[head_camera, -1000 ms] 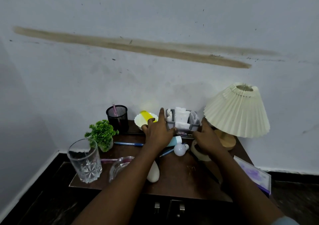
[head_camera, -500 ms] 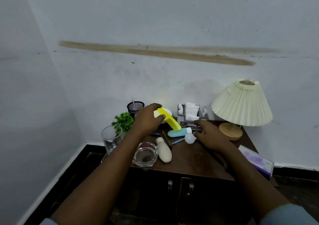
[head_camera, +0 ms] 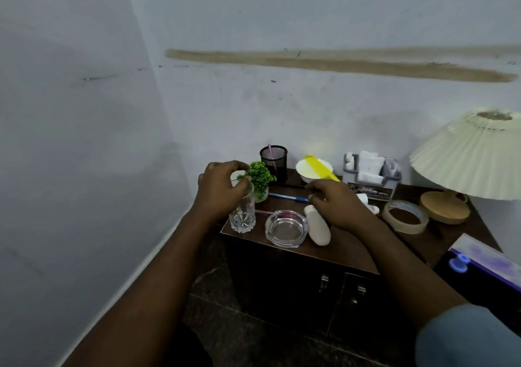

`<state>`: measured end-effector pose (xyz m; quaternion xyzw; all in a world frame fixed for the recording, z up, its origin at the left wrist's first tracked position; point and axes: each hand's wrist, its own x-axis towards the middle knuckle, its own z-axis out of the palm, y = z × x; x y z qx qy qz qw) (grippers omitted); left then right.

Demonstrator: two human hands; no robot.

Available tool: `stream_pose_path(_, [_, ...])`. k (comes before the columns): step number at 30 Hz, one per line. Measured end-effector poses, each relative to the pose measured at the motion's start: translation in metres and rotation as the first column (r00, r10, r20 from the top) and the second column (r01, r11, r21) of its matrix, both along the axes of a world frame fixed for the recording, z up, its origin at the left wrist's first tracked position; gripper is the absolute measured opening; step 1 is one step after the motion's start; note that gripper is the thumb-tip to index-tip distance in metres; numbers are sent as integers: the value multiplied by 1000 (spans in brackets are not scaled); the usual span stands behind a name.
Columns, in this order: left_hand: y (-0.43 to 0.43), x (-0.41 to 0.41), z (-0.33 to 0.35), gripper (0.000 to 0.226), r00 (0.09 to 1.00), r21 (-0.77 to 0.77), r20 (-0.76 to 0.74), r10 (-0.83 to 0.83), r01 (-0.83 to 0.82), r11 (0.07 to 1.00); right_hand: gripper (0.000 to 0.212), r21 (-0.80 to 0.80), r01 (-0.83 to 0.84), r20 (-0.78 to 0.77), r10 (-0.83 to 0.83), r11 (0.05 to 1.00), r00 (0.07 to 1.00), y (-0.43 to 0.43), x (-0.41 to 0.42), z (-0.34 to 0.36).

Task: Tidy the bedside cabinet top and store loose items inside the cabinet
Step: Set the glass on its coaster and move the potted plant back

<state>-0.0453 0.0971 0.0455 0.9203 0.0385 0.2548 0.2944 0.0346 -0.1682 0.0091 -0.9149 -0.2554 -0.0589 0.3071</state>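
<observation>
The dark wooden cabinet top [head_camera: 346, 242] is cluttered. My left hand [head_camera: 221, 189] curls over the rim of a cut drinking glass [head_camera: 242, 216] at the front left corner, beside a small green plant [head_camera: 260, 176]. My right hand [head_camera: 337, 207] hovers palm down over the middle, fingertips at the ends of a blue pen [head_camera: 284, 197] and a thin black pen [head_camera: 293, 186]; whether it grips either is unclear. A yellow comb [head_camera: 321, 167] lies across a white bowl [head_camera: 303, 170]. A glass ashtray [head_camera: 286, 228] and a white bottle [head_camera: 318, 227] lie near the front edge.
At the back stand a black mesh pen cup [head_camera: 274, 159] and a grey organiser [head_camera: 372, 170]. A tape roll [head_camera: 406, 218] and a pleated lamp [head_camera: 470, 155] are at the right, a purple box [head_camera: 485, 259] at the right edge. The cabinet doors [head_camera: 324, 285] are closed.
My left hand has let go of the yellow comb, which now rests on the white bowl, and moved left onto the glass. My right hand has shifted left toward the pens. The view has swung left.
</observation>
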Motion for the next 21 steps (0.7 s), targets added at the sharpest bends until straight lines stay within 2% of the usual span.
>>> stream_pose_path(2, [11, -2, -7, 32, 999, -6, -39, -14, 14, 1000, 31, -20, -46, -1, 46, 999, 999, 12, 0, -2])
stream_pose_path(5, [25, -5, -13, 46, 992, -127, -84, -97, 86, 988, 32, -34, -79, -15, 79, 996, 997, 23, -2, -4])
stream_pose_path(9, [35, -2, -19, 72, 974, -62, -184, -133, 123, 990, 31, -67, -80, 4, 81, 995, 997, 31, -1, -6])
stream_pose_path(12, [39, 3, -23, 92, 927, -139, -321, -195, 157, 978, 11, -175, -81, 13, 85, 981, 996, 35, -2, -5])
stream_pose_path(15, [39, 9, -31, 111, 885, -180, -399, -238, 179, 967, 33, -301, -51, 30, 63, 952, 998, 39, -2, -6])
stream_pose_path(16, [39, 10, -32, 111, 889, -174, -390, -240, 184, 967, 29, -344, -44, 33, 59, 938, 998, 38, -2, -6])
stream_pose_path(18, [38, 13, -34, 102, 914, -145, -338, -222, 183, 972, 6, -457, 0, 40, 21, 890, 999, 34, -1, -8])
stream_pose_path(21, [38, 12, -28, 88, 949, -127, -243, -201, 174, 976, 26, -518, 11, -26, -29, 855, 999, 23, 4, -15])
